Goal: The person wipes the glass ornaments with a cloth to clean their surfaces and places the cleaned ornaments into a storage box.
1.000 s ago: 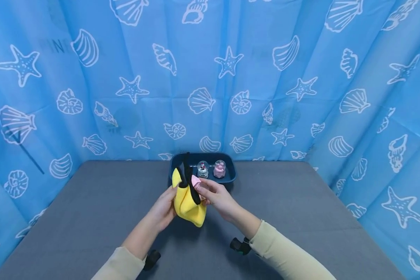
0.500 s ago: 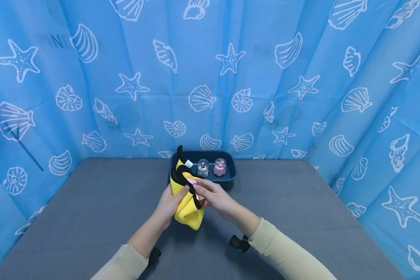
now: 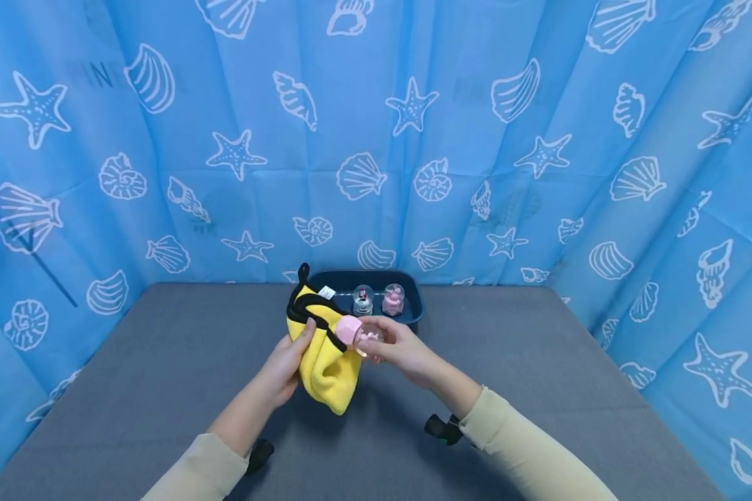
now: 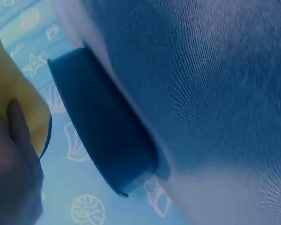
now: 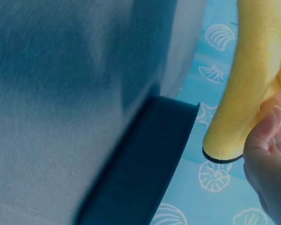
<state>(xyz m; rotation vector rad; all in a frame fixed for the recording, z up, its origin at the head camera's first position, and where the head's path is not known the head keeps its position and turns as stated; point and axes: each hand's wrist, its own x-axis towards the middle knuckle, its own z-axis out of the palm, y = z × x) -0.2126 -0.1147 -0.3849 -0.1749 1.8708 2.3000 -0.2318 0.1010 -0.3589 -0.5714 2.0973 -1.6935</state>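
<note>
My left hand (image 3: pixel 286 365) grips a yellow cloth (image 3: pixel 329 372) with black edging, the thumb on top of its folds. A hanging loop and a white tag show at the cloth's upper end. In my right hand (image 3: pixel 404 351) is a small snow globe (image 3: pixel 349 330), held by its clear dome and tipped so its pink base points left, right against the cloth. In the right wrist view the yellow cloth (image 5: pixel 243 84) hangs beside the right thumb (image 5: pixel 267 129). The left wrist view shows fingers (image 4: pixel 19 124) spread over the cloth's back.
Behind the hands, a dark blue tray (image 3: pixel 418 296) stands at the table's far edge. Inside it are a clear snow globe (image 3: pixel 363 300) with a pale base and a pink snow globe (image 3: pixel 393 300). A grey cloth (image 3: pixel 507 376) covers the table. A blue shell-print curtain (image 3: pixel 376 139) surrounds it.
The left hand has shifted left with the cloth. The snow globe, earlier mostly hidden in the cloth's folds, now shows its pink base and dome as the right hand moves slightly right.
</note>
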